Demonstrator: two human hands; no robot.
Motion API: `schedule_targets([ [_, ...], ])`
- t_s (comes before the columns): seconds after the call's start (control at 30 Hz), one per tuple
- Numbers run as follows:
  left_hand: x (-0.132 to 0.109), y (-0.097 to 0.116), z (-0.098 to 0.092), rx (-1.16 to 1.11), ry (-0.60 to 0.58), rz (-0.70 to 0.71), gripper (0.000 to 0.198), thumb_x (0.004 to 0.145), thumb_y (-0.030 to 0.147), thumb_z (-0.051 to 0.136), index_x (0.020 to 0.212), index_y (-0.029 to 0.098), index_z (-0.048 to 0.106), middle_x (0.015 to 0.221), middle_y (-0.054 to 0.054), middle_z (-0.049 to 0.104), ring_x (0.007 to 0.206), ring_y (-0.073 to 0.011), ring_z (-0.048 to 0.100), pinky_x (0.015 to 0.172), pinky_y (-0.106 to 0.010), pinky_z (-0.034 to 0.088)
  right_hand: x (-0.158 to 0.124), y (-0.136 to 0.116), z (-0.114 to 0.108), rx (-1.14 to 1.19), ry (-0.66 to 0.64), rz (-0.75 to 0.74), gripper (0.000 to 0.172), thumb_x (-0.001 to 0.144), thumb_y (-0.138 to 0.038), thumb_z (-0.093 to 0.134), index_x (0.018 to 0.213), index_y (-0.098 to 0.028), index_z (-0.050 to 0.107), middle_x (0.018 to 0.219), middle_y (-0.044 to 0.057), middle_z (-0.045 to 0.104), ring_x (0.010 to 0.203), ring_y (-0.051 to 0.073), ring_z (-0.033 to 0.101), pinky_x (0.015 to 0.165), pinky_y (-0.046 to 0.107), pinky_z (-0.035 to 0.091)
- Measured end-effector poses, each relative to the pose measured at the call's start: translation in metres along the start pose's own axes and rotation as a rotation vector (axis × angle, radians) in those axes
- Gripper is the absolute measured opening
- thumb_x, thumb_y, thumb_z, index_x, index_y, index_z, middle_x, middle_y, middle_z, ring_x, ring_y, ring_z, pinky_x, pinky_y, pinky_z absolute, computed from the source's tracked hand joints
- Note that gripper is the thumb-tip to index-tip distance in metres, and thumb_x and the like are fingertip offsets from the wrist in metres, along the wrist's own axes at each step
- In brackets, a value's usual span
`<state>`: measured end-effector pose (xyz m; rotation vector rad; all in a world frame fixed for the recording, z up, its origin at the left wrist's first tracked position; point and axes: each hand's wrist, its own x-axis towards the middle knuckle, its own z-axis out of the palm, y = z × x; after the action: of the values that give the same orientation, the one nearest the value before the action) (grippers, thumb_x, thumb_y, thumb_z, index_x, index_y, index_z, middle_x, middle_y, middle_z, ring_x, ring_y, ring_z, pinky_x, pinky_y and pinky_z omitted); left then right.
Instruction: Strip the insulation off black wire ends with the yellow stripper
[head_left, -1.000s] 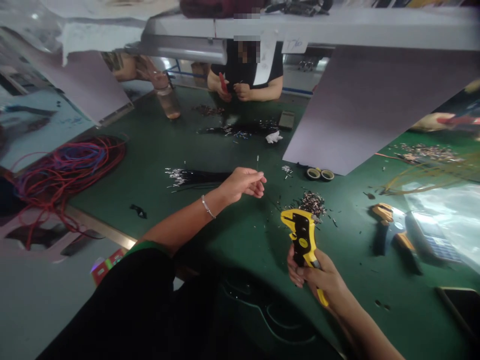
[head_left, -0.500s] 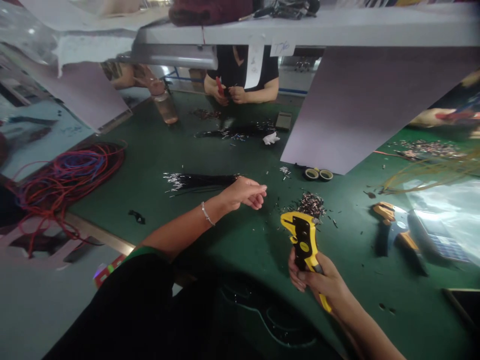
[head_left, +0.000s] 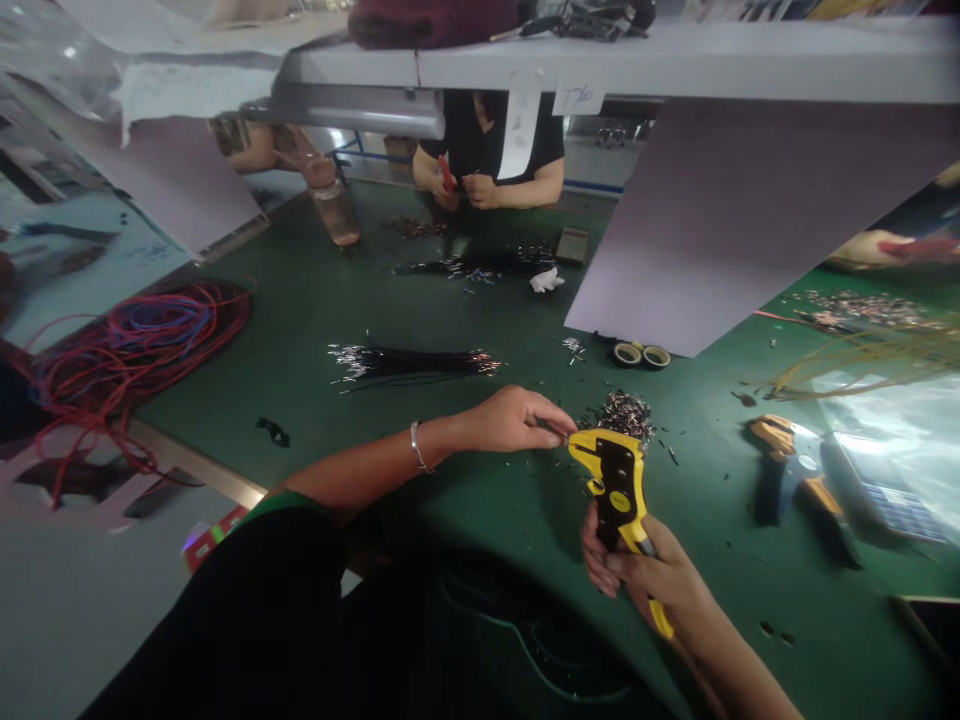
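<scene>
My right hand (head_left: 637, 565) is wrapped round the grips of a yellow and black wire stripper (head_left: 616, 490), its head pointing up and to the left. At the stripper's jaws, my left hand (head_left: 517, 420) has thumb and fingers pinched together. Whatever sits between those fingertips is too small to make out. Left of the hands lies a bundle of black wires (head_left: 412, 362) with bare metal ends on both sides. Behind the stripper's head is a heap of dark and coppery scraps (head_left: 626, 412).
Two tape rolls (head_left: 641, 355) lie by a white divider panel (head_left: 720, 220). To the right rest a second wire stripper (head_left: 802, 470) and a calculator (head_left: 889, 490). Coils of red and blue wire (head_left: 157, 330) hang over the left edge. Opposite, a person (head_left: 487, 160) holds a red-handled tool.
My left hand has moved right, from beside the black wires to the stripper's jaws, uncovering the bundle's right end. My right hand keeps its hold on the stripper.
</scene>
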<state>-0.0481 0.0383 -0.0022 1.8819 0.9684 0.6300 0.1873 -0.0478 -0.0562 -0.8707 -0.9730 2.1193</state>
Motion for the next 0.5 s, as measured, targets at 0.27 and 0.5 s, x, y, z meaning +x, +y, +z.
schedule_targets([
  [0.27, -0.003, 0.001, 0.003, -0.05, -0.003, -0.006, 0.014, 0.081, 0.015, 0.061, 0.082, 0.015, 0.075, 0.067, -0.002, 0.067, 0.065, -0.0109, 0.061, 0.066, -0.021, 0.046, -0.004, -0.004, 0.004, -0.005, -0.064, -0.012, 0.026, 0.066, -0.029, 0.077, 0.081, -0.016, 0.06, 0.065, -0.001, 0.051, 0.049, 0.011, 0.045, 0.045, 0.026, 0.035],
  [0.5, -0.003, 0.007, 0.003, -0.075, 0.039, -0.084, 0.013, 0.079, 0.015, 0.061, 0.077, 0.013, 0.073, 0.06, -0.001, 0.064, 0.054, -0.0084, 0.055, 0.056, -0.019, 0.042, -0.003, 0.009, -0.001, -0.066, -0.122, -0.076, 0.027, 0.068, -0.033, 0.076, 0.082, -0.017, 0.06, 0.066, 0.001, 0.051, 0.051, 0.012, 0.044, 0.044, 0.026, 0.037],
])
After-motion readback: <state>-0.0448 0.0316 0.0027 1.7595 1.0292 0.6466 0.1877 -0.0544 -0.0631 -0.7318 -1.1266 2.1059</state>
